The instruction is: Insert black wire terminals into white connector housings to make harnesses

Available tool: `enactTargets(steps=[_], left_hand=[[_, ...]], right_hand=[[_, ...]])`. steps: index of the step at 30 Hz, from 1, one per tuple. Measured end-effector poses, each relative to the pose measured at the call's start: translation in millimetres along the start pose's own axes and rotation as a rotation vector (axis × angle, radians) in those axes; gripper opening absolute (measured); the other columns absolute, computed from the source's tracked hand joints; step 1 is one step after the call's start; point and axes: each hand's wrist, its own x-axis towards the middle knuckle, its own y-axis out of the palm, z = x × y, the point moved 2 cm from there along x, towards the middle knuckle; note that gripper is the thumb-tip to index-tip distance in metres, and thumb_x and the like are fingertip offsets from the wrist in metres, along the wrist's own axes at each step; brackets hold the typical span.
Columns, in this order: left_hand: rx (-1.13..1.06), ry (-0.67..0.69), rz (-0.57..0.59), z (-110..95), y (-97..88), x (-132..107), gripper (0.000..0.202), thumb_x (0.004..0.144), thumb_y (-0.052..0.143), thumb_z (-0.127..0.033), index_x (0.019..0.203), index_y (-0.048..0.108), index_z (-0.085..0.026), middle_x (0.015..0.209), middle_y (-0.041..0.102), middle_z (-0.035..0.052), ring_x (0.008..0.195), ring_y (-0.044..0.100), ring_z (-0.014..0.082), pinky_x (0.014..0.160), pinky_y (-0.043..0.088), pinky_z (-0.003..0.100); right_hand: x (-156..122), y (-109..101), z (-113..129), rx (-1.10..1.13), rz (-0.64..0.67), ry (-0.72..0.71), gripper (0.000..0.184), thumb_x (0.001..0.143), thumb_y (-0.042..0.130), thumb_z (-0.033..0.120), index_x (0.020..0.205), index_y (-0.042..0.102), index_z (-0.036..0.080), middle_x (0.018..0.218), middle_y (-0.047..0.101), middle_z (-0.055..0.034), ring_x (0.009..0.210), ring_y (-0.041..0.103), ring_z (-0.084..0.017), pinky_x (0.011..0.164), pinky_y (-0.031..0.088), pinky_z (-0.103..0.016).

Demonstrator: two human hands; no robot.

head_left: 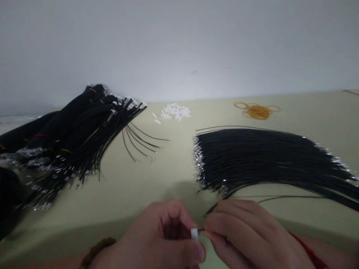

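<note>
My left hand [162, 235] pinches a small white plastic connector housing [194, 234] between thumb and fingers. My right hand [246, 233] holds a thin black wire [211, 210] close to its stripped end. That end meets the housing's side, and I cannot tell whether it is inside. Just beyond my right hand lies a wide fan of loose black wires [252, 160] with shiny metal tips along its left edge. A wooden bead bracelet [98, 252] circles my left wrist, and a red cord [307, 250] circles my right.
Bundled black wires [70, 127] with tinned ends lie on the left of the pale green tabletop [168, 179]. Loose white connector housings [175, 111] sit at the back centre, yellow rubber bands [256, 111] at the back right, and a white wall [179, 45] behind.
</note>
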Motion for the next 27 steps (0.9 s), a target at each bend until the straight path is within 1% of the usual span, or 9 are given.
enactTargets(steps=[2, 4, 7, 9, 11, 17, 20, 24, 27], left_hand=[[-0.002, 0.0, -0.015, -3.0, 1.7, 0.0, 0.039, 0.058, 0.078, -0.039, 0.069, 0.051, -0.014, 0.055, 0.058, -0.0037, 0.049, 0.056, 0.0078, 0.047, 0.04, 0.018], [-0.025, 0.018, -0.035, -6.4, 3.5, 0.5, 0.04, 0.058, 0.077, -0.041, 0.071, 0.051, -0.014, 0.057, 0.059, -0.0034, 0.05, 0.057, 0.0085, 0.049, 0.044, 0.019], [-0.101, 0.051, -0.051, -10.1, 5.3, 1.9, 0.042, 0.054, 0.079, -0.04, 0.069, 0.05, -0.013, 0.061, 0.062, -0.0017, 0.05, 0.058, 0.0092, 0.05, 0.049, 0.023], [-0.137, 0.066, -0.047, -11.1, 5.3, 2.7, 0.04, 0.054, 0.08, -0.037, 0.067, 0.051, -0.012, 0.063, 0.064, -0.0007, 0.05, 0.058, 0.009, 0.051, 0.051, 0.024], [-0.151, 0.075, -0.036, -11.1, 4.3, 2.9, 0.037, 0.056, 0.08, -0.035, 0.067, 0.053, -0.011, 0.065, 0.064, -0.0001, 0.052, 0.059, 0.009, 0.052, 0.052, 0.024], [-0.17, 0.09, -0.021, -9.6, 2.8, 2.8, 0.033, 0.061, 0.078, -0.033, 0.07, 0.054, -0.012, 0.067, 0.065, -0.0004, 0.055, 0.061, 0.0094, 0.056, 0.053, 0.024], [-0.186, 0.12, -0.029, -10.0, 3.3, 3.3, 0.032, 0.061, 0.078, -0.031, 0.07, 0.054, -0.013, 0.067, 0.063, -0.0018, 0.055, 0.061, 0.0093, 0.056, 0.053, 0.024], [-0.166, 0.119, -0.071, -10.8, 2.3, 3.4, 0.033, 0.062, 0.077, -0.032, 0.069, 0.051, -0.014, 0.057, 0.06, -0.0035, 0.054, 0.06, 0.0094, 0.056, 0.052, 0.022], [-0.141, 0.106, -0.07, -11.2, 2.2, 2.6, 0.033, 0.063, 0.077, -0.033, 0.068, 0.05, -0.014, 0.056, 0.06, -0.0029, 0.054, 0.06, 0.0089, 0.056, 0.052, 0.022]], right_hand=[[4.7, -1.7, -6.0, 0.042, 0.042, -0.026, 0.036, 0.097, 0.032, 0.022, 0.073, 0.057, 0.012, 0.068, 0.049, -0.0017, 0.068, 0.042, -0.005, 0.066, 0.032, -0.017], [11.1, -4.7, -18.9, 0.057, 0.083, -0.025, 0.027, 0.094, 0.037, 0.019, 0.076, 0.056, 0.011, 0.072, 0.049, -0.0024, 0.07, 0.042, -0.005, 0.066, 0.032, -0.016], [19.3, -10.1, -45.3, -0.129, 0.078, 0.048, 0.018, 0.09, 0.043, 0.019, 0.09, 0.059, 0.011, 0.089, 0.051, -0.0035, 0.085, 0.044, -0.007, 0.078, 0.035, -0.019], [21.3, -10.8, -58.2, -0.247, 0.098, 0.043, 0.018, 0.091, 0.044, 0.02, 0.09, 0.06, 0.012, 0.094, 0.051, -0.003, 0.09, 0.043, -0.009, 0.082, 0.034, -0.022], [21.1, -9.3, -64.1, -0.287, 0.122, 0.023, 0.022, 0.092, 0.042, 0.02, 0.085, 0.06, 0.012, 0.093, 0.051, -0.0027, 0.089, 0.043, -0.01, 0.081, 0.032, -0.024], [20.8, -5.2, -60.5, -0.295, 0.118, 0.0, 0.025, 0.091, 0.038, 0.019, 0.081, 0.058, 0.009, 0.089, 0.05, -0.0049, 0.085, 0.042, -0.009, 0.079, 0.032, -0.024], [21.2, -7.3, -57.1, -0.292, 0.079, -0.012, 0.022, 0.091, 0.037, 0.017, 0.083, 0.056, 0.008, 0.091, 0.049, -0.0056, 0.088, 0.042, -0.01, 0.081, 0.033, -0.025], [16.6, -11.5, -41.3, -0.117, 0.016, -0.077, 0.012, 0.088, 0.037, 0.01, 0.086, 0.049, 0.007, 0.091, 0.048, -0.0058, 0.088, 0.042, -0.008, 0.079, 0.037, -0.02], [9.5, -10.1, -25.0, -0.023, 0.034, -0.067, 0.014, 0.089, 0.037, 0.011, 0.084, 0.049, 0.009, 0.083, 0.048, -0.0041, 0.08, 0.042, -0.006, 0.072, 0.035, -0.018]])
